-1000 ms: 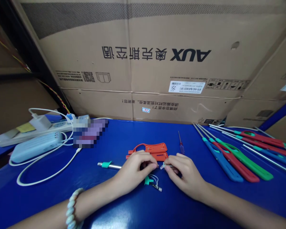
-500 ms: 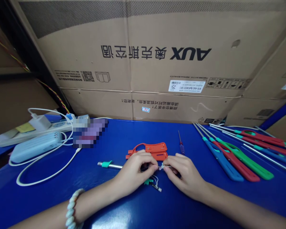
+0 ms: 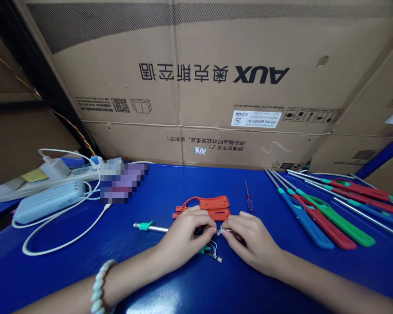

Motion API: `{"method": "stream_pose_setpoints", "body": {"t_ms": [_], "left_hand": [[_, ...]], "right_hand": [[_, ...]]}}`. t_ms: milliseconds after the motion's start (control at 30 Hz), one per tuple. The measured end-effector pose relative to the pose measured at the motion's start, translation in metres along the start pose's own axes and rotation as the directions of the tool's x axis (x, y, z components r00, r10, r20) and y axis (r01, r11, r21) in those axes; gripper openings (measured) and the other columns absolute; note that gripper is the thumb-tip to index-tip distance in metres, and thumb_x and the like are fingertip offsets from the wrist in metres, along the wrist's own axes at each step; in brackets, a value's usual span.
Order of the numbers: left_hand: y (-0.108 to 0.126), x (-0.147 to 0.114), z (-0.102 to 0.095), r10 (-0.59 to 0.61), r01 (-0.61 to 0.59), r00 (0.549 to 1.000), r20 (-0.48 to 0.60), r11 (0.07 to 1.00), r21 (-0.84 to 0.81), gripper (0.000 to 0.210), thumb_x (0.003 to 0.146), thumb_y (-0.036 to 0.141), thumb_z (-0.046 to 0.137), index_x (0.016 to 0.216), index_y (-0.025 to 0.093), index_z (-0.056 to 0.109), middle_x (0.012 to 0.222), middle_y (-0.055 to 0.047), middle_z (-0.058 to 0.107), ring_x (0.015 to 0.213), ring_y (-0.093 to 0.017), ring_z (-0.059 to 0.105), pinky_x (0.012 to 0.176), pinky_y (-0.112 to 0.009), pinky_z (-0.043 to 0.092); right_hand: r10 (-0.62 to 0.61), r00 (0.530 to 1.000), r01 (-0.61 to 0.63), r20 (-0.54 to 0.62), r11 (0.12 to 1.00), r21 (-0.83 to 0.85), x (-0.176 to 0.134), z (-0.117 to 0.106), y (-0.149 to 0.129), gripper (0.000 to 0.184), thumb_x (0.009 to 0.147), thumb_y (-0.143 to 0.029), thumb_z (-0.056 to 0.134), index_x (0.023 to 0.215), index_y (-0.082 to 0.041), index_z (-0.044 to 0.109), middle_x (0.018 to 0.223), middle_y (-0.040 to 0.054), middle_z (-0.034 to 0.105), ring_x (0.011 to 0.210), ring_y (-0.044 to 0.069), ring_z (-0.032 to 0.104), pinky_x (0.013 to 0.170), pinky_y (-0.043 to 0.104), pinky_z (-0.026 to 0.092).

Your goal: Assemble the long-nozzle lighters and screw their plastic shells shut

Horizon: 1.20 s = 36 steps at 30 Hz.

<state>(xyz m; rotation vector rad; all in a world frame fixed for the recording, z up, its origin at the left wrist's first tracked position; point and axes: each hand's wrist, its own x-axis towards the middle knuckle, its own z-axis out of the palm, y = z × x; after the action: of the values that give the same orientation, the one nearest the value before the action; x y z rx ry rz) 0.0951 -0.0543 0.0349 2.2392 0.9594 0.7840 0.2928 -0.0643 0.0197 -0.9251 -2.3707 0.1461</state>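
My left hand (image 3: 191, 233) is closed in a pinch, thumb against fingers, at the left side of a small whitish part (image 3: 220, 230). Facing it, my right hand (image 3: 252, 240) pinches that part's right side; the fingertips hide most of it. Under my left hand lies a lighter's metal tube (image 3: 159, 229) with a green collar (image 3: 146, 226). Thin white wires (image 3: 214, 247) run down from near the left fingers to a dark piece with a white tip (image 3: 219, 259). Just behind both hands lie two orange-red handle shells (image 3: 214, 203), their inner sides up.
A purple-handled screwdriver (image 3: 250, 204) lies behind my right hand. Several long-necked lighters, among them a green one (image 3: 350, 224), lie at the right. A power bank (image 3: 50, 200), a power strip (image 3: 81, 172), cables and a pixelated phone (image 3: 134, 179) are at the left. A cardboard box (image 3: 203, 100) stands behind.
Both hands keep their pinch. The right fingertips and the whitish part have shifted very slightly left and down; the rest stays put.
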Motion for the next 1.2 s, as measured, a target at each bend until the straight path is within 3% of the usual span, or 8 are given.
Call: {"method": "stream_pose_setpoints", "body": {"t_ms": [1200], "left_hand": [[-0.0040,-0.0045,0.0023,0.113,-0.111,0.994,-0.011,0.985,0.136,0.015,0.089,0.012,0.055,0.076,0.017,0.060,0.079,0.000,0.063,0.078,-0.016,0.052,0.073,-0.028,0.033]], "right_hand": [[-0.001,0.998,0.000,0.056,1.000,0.014,-0.0017,0.0031,0.0027,0.022,0.096,-0.021,0.038,0.079,-0.018,0.052,0.067,0.0004,0.057,0.055,0.013,0.043,0.060,0.027,0.027]]}}
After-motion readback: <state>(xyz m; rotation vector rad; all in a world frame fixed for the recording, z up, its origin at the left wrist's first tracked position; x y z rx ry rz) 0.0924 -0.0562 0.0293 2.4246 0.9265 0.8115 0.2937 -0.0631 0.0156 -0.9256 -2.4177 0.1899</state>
